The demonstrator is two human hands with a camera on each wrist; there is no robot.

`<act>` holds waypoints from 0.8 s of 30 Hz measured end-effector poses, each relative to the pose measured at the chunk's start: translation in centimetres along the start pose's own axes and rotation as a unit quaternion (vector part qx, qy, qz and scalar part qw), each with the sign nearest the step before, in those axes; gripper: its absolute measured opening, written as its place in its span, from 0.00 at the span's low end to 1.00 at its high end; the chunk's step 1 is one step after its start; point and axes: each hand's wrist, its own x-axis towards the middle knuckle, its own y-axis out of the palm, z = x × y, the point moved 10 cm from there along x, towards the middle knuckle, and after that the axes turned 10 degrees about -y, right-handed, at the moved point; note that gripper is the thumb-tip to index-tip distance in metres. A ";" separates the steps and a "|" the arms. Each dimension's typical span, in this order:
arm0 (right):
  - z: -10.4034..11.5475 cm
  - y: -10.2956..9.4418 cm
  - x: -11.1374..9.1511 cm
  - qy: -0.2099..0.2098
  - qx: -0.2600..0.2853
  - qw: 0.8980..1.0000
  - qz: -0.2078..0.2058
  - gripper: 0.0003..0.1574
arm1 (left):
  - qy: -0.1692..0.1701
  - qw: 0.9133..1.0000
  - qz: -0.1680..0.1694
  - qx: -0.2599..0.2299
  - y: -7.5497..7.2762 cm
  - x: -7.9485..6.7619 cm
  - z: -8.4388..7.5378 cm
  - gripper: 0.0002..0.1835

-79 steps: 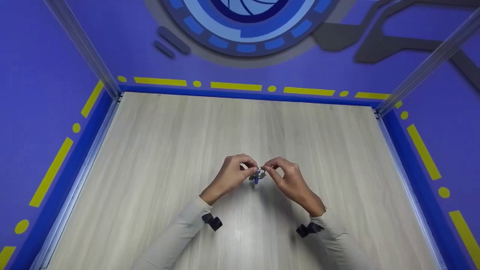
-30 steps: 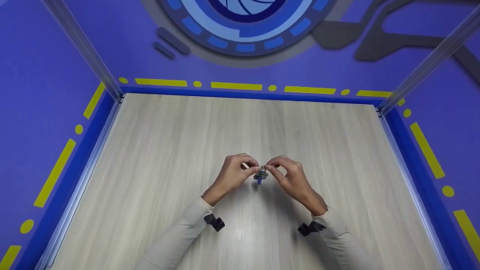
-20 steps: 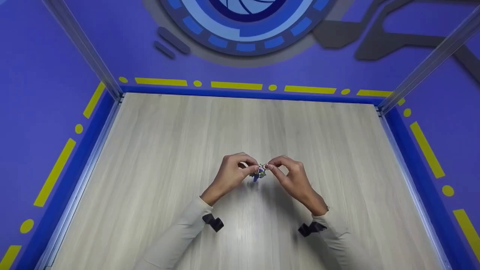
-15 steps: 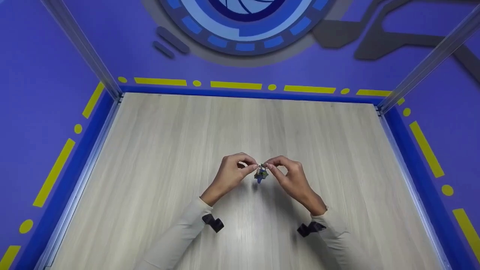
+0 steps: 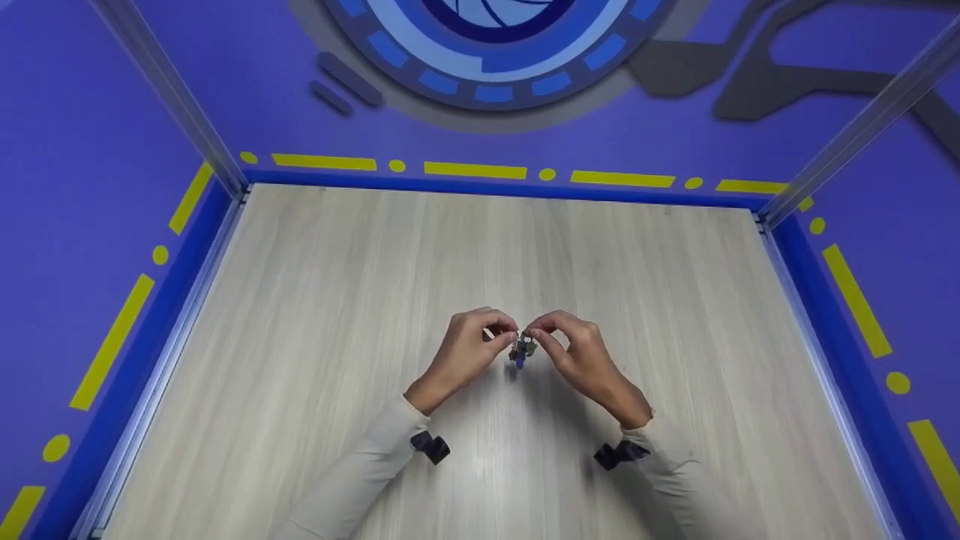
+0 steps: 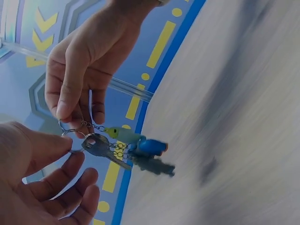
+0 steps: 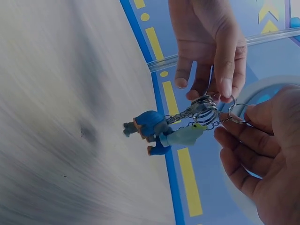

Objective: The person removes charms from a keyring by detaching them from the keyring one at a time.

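Note:
Both hands meet over the table at a bunch of keyrings. My left hand (image 5: 466, 351) pinches metal rings between thumb and index finger. A ring (image 7: 238, 113) with a fine chain is pinched in the fingertips of my right hand (image 5: 582, 358). From that chain hangs a pale green figure charm (image 7: 185, 136) with a yellow-green end. Beside it dangle a blue charm (image 6: 152, 146) and a dark grey-green charm (image 6: 155, 165) on chains. In the left wrist view a metal key (image 6: 97, 146) hangs by the rings. Fingertips partly hide where the rings join.
The wood-grain table (image 5: 360, 285) spreads under the hands, bordered by a blue back wall (image 5: 262, 97) and side walls with yellow marks. Metal posts (image 5: 180, 105) stand at the back corners. Each sleeve carries a black wrist camera (image 5: 430, 448).
The hands keep almost the same place while their fingertips shift slightly on the rings. Over these frames the charms swing and turn below the fingers.

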 end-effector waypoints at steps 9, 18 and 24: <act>0.0 -0.2 -0.2 -0.022 -0.006 1.000 -0.013 0.10 | 0.011 1.000 -0.021 -0.005 -0.3 -0.3 -0.1 0.05; -0.5 -0.4 -0.5 -0.009 -0.005 1.000 -0.020 0.08 | -0.007 0.999 -0.029 -0.025 -0.6 -0.3 0.3 0.03; -0.8 -0.4 -0.9 0.006 -0.002 1.000 -0.018 0.10 | -0.012 0.999 -0.031 -0.029 -0.8 -0.3 0.3 0.04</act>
